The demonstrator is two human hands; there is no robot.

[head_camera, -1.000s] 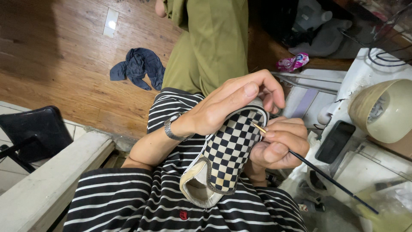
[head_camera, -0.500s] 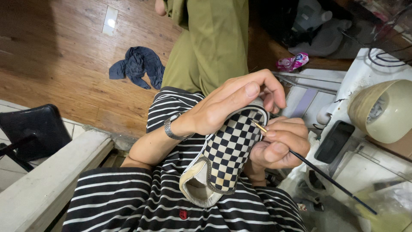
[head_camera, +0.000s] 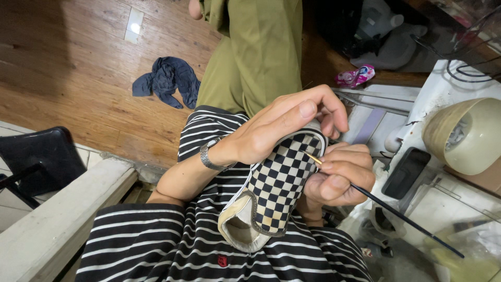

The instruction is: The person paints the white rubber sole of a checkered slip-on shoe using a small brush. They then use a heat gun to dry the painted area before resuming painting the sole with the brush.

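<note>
My left hand grips the toe end of a black-and-cream checkered slip-on shoe, fingers curled over its top. The shoe's opening faces my striped shirt. My right hand holds a thin dark-handled paintbrush like a pen. Its gold ferrule and tip touch the checkered fabric near the toe. A metal watch sits on my left wrist.
A cream desk lamp and a black phone lie on the cluttered white table at right. A blue cloth lies on the wooden floor. A black chair stands at left beside a white ledge.
</note>
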